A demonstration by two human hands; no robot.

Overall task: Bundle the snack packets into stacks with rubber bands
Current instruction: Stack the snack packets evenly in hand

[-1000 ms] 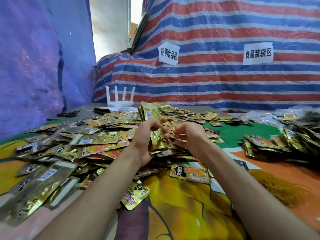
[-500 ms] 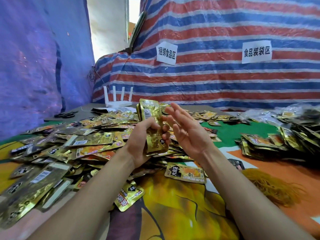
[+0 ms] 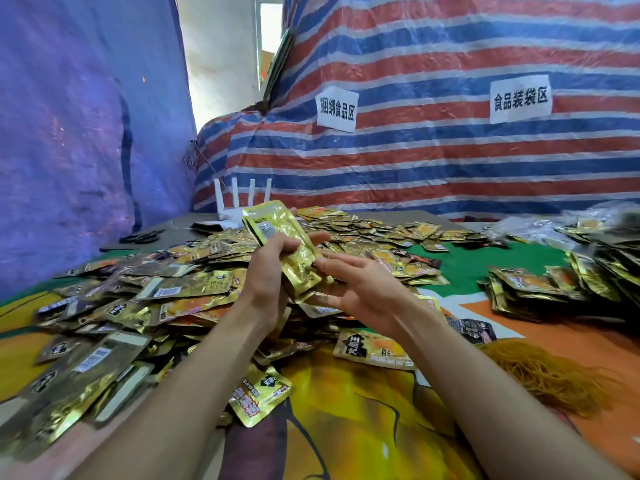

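Currently mid-gather: left hand [image 3: 268, 271] has fingers and thumb wrapped round a stack of gold snack packets [image 3: 277, 233], held tilted with the top end leaning away, above the loose packet pile [image 3: 156, 292] that covers the left and middle of the table cloth [image 3: 346, 427]. Right hand [image 3: 360, 289] is palm-up just beside it, fingers fairly straight and slightly spread, tips touching the stack's lower end. It holds nothing itself and looks to be squaring or propping the edges. No band visible on the stack; can't tell if one sits on a finger. Heap of orange rubber bands [image 3: 554, 379] lies on the table cloth near the right forearm, apart from both hands. Finished-looking stacks [image 3: 526, 289] sit further right. Judgement: step is aligning one stack, banding not yet done. Next move likely needs the right hand to pick one band from the heap and stretch it over the stack's end while the left holds the packets flush; slippery foil could fan out.
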